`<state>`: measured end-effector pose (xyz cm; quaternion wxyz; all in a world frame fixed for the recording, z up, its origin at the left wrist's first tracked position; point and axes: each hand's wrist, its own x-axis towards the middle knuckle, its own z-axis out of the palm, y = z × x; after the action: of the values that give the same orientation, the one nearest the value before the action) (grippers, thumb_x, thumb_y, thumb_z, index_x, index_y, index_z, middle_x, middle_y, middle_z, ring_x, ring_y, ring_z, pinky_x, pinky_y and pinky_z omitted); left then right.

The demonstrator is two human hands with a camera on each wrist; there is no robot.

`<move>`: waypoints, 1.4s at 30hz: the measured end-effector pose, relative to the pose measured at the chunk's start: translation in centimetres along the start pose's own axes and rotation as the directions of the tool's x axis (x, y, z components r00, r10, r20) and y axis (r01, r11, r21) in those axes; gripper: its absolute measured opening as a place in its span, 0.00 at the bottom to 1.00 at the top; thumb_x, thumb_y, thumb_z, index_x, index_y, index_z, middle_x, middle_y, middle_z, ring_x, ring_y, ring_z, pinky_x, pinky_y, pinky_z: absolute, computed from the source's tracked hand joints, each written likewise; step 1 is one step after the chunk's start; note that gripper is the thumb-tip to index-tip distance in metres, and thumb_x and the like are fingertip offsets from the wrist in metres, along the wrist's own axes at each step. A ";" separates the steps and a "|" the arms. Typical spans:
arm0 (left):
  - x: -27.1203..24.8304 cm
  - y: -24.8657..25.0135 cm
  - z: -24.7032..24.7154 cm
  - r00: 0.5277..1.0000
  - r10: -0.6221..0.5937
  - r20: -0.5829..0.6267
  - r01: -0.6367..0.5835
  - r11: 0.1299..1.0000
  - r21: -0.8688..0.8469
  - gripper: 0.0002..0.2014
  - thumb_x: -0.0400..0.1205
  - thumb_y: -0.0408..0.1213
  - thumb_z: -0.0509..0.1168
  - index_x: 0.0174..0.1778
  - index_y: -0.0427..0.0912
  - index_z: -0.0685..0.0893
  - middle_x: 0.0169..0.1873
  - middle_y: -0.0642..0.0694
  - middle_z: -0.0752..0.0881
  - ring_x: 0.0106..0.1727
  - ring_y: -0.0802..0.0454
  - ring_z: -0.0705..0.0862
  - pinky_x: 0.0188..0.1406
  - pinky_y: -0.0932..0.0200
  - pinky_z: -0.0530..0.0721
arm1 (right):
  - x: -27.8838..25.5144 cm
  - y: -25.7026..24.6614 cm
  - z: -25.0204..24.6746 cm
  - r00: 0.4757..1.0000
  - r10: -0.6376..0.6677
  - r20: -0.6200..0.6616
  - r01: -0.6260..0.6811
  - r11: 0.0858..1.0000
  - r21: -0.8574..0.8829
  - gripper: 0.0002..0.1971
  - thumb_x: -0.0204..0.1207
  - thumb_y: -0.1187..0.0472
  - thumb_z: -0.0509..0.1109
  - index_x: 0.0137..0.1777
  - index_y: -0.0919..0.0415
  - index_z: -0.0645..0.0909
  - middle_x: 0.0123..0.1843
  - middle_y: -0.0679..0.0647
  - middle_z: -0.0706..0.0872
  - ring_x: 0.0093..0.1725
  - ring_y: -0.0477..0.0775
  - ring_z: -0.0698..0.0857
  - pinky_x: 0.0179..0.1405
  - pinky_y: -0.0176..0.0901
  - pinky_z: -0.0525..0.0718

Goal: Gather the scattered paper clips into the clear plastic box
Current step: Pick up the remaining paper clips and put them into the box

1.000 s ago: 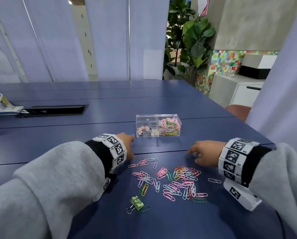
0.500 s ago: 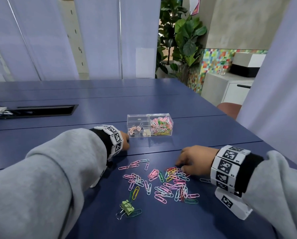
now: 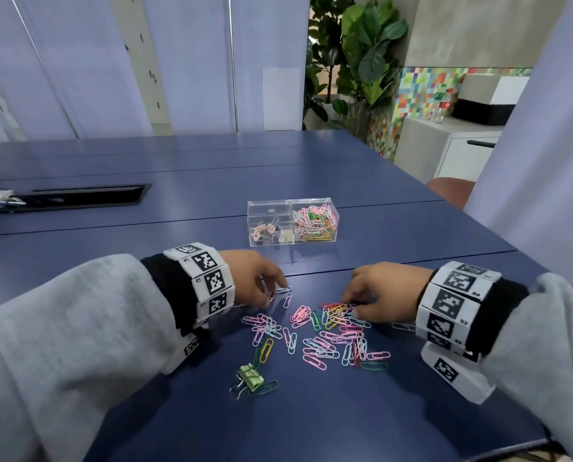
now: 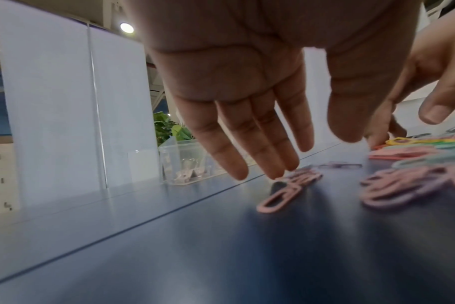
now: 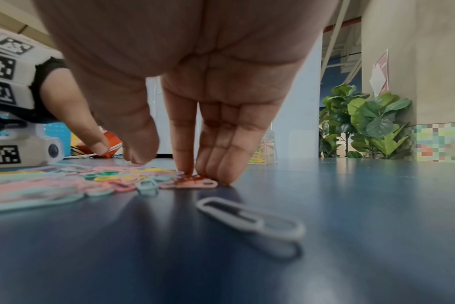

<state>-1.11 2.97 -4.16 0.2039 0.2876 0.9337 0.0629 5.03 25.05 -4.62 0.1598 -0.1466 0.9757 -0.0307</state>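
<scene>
Straight right fingertips (image 5: 195, 164) press pink paper clips (image 5: 195, 183) at the pile's far edge on the blue table (image 3: 345, 411), a contact only the right wrist view shows. The left hand (image 4: 237, 86), fingers extended, touches a pink clip. The clear plastic box (image 3: 291, 221) stands just beyond.

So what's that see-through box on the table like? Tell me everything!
The clear plastic box looks like hard see-through plastic, split into two compartments. The right one holds a heap of colourful paper clips; the left holds a few pinkish binder clips. It sits flat on the blue table, beyond both hands. Nothing touches it but the table. Whether it has a lid, I can't tell.
</scene>
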 end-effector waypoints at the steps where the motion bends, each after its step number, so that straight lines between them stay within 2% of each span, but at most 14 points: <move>1: 0.0 0.2 0.1 1.000 0.013 -0.001 -0.013 1.000 -0.025 0.24 0.77 0.37 0.69 0.70 0.51 0.78 0.60 0.52 0.85 0.59 0.55 0.84 0.57 0.66 0.77 | 0.0 0.0 0.0 1.000 0.001 -0.001 -0.001 1.000 0.000 0.17 0.75 0.48 0.67 0.63 0.50 0.82 0.49 0.44 0.76 0.51 0.48 0.79 0.55 0.40 0.77; 4: 0.1 0.7 0.4 1.000 0.011 0.008 -0.010 0.998 -0.064 0.33 0.72 0.47 0.74 0.73 0.55 0.72 0.65 0.52 0.77 0.57 0.54 0.83 0.60 0.62 0.77 | -0.1 0.1 0.1 1.000 -0.007 0.024 0.007 1.000 0.015 0.28 0.67 0.37 0.71 0.65 0.47 0.79 0.52 0.44 0.76 0.51 0.46 0.77 0.57 0.41 0.77; 6: 0.0 1.2 0.6 0.999 -0.028 0.030 0.027 0.999 0.019 0.43 0.66 0.57 0.75 0.76 0.57 0.66 0.69 0.52 0.71 0.65 0.50 0.80 0.69 0.52 0.77 | -0.1 0.1 0.2 0.997 -0.038 0.066 0.035 0.998 0.048 0.38 0.59 0.32 0.74 0.70 0.43 0.73 0.59 0.43 0.76 0.58 0.46 0.78 0.65 0.44 0.77; 8: 0.0 1.9 0.9 0.996 -0.069 0.061 0.061 0.990 0.130 0.50 0.61 0.64 0.75 0.78 0.58 0.61 0.70 0.51 0.68 0.70 0.47 0.75 0.72 0.44 0.75 | -0.2 0.0 0.3 0.990 -0.093 0.105 0.089 0.995 0.044 0.45 0.53 0.32 0.77 0.73 0.38 0.67 0.64 0.42 0.72 0.66 0.46 0.75 0.71 0.48 0.74; 11: 0.0 3.3 1.5 0.995 -0.062 0.080 0.041 0.970 0.241 0.51 0.58 0.67 0.74 0.76 0.55 0.64 0.65 0.48 0.71 0.68 0.45 0.75 0.67 0.46 0.77 | -0.2 -0.4 0.5 0.981 -0.142 0.132 0.148 0.988 -0.038 0.47 0.55 0.37 0.79 0.76 0.37 0.62 0.68 0.43 0.69 0.71 0.46 0.69 0.75 0.49 0.69; 13: 0.1 4.3 1.8 0.997 -0.030 0.071 0.008 0.955 0.296 0.49 0.57 0.68 0.74 0.73 0.53 0.67 0.62 0.47 0.73 0.65 0.45 0.76 0.61 0.48 0.79 | -0.1 -0.7 0.4 0.979 -0.164 0.120 0.171 0.984 -0.051 0.43 0.58 0.41 0.79 0.74 0.38 0.65 0.68 0.44 0.70 0.70 0.48 0.71 0.73 0.49 0.71; 16: 0.2 5.5 2.2 0.998 0.033 0.062 -0.051 0.947 0.319 0.44 0.60 0.65 0.75 0.69 0.52 0.70 0.61 0.46 0.74 0.64 0.45 0.77 0.56 0.51 0.77 | -0.1 -0.8 0.2 0.978 -0.185 0.096 0.188 0.982 -0.024 0.30 0.65 0.47 0.78 0.68 0.42 0.75 0.64 0.47 0.74 0.62 0.49 0.77 0.66 0.44 0.75; 20: 0.4 6.5 2.3 0.991 0.104 0.085 -0.125 0.943 0.307 0.34 0.67 0.56 0.75 0.67 0.49 0.72 0.62 0.44 0.75 0.63 0.44 0.79 0.59 0.51 0.77 | -0.1 -0.5 0.1 0.981 -0.182 0.065 0.183 0.983 0.001 0.17 0.70 0.54 0.75 0.58 0.49 0.82 0.54 0.50 0.77 0.50 0.48 0.79 0.51 0.40 0.75; 26: 0.5 6.7 2.5 0.983 0.180 0.025 -0.181 0.955 0.235 0.15 0.73 0.37 0.71 0.56 0.45 0.83 0.56 0.44 0.83 0.55 0.44 0.82 0.54 0.55 0.79 | 0.1 -0.4 0.5 0.988 -0.146 0.043 0.146 0.989 -0.009 0.10 0.70 0.60 0.72 0.51 0.54 0.82 0.37 0.43 0.72 0.42 0.47 0.75 0.42 0.38 0.72; 30: 0.5 6.7 2.2 0.986 0.159 0.054 -0.168 0.951 0.260 0.09 0.73 0.34 0.69 0.48 0.46 0.82 0.40 0.49 0.80 0.43 0.49 0.78 0.40 0.61 0.76 | 0.0 -0.4 0.7 0.994 -0.089 0.057 0.089 0.996 0.002 0.07 0.68 0.62 0.71 0.43 0.49 0.79 0.32 0.44 0.76 0.37 0.49 0.77 0.42 0.42 0.77; 32: 0.6 6.8 2.2 0.986 0.161 0.046 -0.168 0.944 0.283 0.08 0.73 0.34 0.69 0.43 0.49 0.77 0.31 0.53 0.75 0.41 0.50 0.75 0.29 0.64 0.70 | -0.1 -0.5 0.8 0.996 -0.058 0.065 0.059 0.998 -0.006 0.07 0.67 0.62 0.71 0.40 0.49 0.77 0.29 0.44 0.75 0.33 0.48 0.76 0.40 0.42 0.76; 35: 0.6 6.8 2.2 0.988 0.154 0.026 -0.155 0.942 0.298 0.10 0.72 0.33 0.69 0.42 0.48 0.75 0.27 0.54 0.70 0.40 0.49 0.74 0.24 0.66 0.65 | -0.1 -0.8 0.8 0.996 -0.033 0.081 0.036 0.999 -0.040 0.07 0.66 0.60 0.72 0.39 0.51 0.76 0.30 0.45 0.75 0.36 0.51 0.77 0.38 0.42 0.76; 39: 0.9 6.2 2.0 0.984 0.180 0.005 -0.176 0.954 0.241 0.11 0.71 0.33 0.70 0.35 0.49 0.73 0.27 0.55 0.71 0.39 0.50 0.75 0.27 0.65 0.68 | 0.0 -0.9 0.8 0.996 -0.048 0.073 0.052 0.997 -0.050 0.08 0.66 0.63 0.71 0.36 0.51 0.74 0.30 0.44 0.74 0.38 0.52 0.77 0.38 0.42 0.75; 42: 0.9 4.8 1.4 0.983 0.168 -0.071 -0.161 0.983 0.086 0.16 0.69 0.31 0.70 0.27 0.51 0.69 0.26 0.56 0.74 0.35 0.51 0.76 0.37 0.62 0.75 | -0.2 -0.6 0.3 0.998 -0.056 0.028 0.056 0.998 0.011 0.13 0.66 0.61 0.71 0.29 0.47 0.70 0.28 0.43 0.75 0.32 0.48 0.76 0.36 0.39 0.74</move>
<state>1.25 7.42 -4.58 0.1499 0.3690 0.9157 0.0533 5.49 24.55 -4.73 0.1733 -0.1734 0.9687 -0.0379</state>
